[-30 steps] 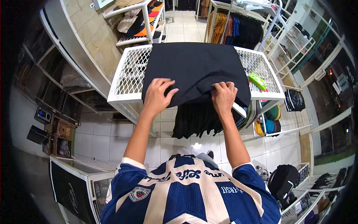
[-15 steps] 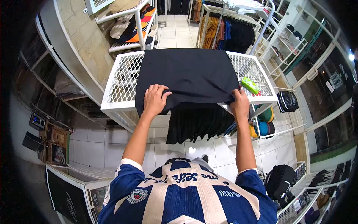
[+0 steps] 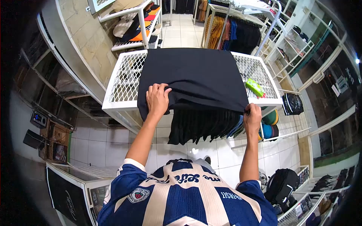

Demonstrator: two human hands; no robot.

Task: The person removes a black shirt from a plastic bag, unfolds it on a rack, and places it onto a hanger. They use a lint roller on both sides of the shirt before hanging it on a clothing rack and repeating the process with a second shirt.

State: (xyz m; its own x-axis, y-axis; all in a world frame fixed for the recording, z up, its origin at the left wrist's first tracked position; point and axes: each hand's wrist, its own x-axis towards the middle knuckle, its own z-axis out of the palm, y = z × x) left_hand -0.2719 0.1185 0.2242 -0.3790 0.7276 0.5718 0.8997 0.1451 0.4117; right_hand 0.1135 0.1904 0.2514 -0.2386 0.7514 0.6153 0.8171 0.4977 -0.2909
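Note:
A black cloth [image 3: 192, 71] lies spread over the white mesh-top table [image 3: 122, 83], its near edge hanging past the table's front. On the cloth's left front part rests my left hand [image 3: 157, 98], palm down with the fingers stretched out and the thumb apart. My right hand [image 3: 252, 117] pinches the near right corner of the cloth and holds it out just past the front edge. Folds run across the cloth between the two hands. Right of the cloth, a bright green packet [image 3: 255, 87] lies on the mesh.
Dark garments [image 3: 203, 126] hang beneath the table. Shelves with folded clothes and caps [image 3: 141, 35] stand at the back left. A rack of clothes [image 3: 233, 32] is at the back right. A black backpack [image 3: 281, 184] sits low on my right, near wire shelving.
My right hand has moved right and toward me, pulling the cloth's near right corner outward and smoothing that side. My left hand stays nearly in place on the cloth.

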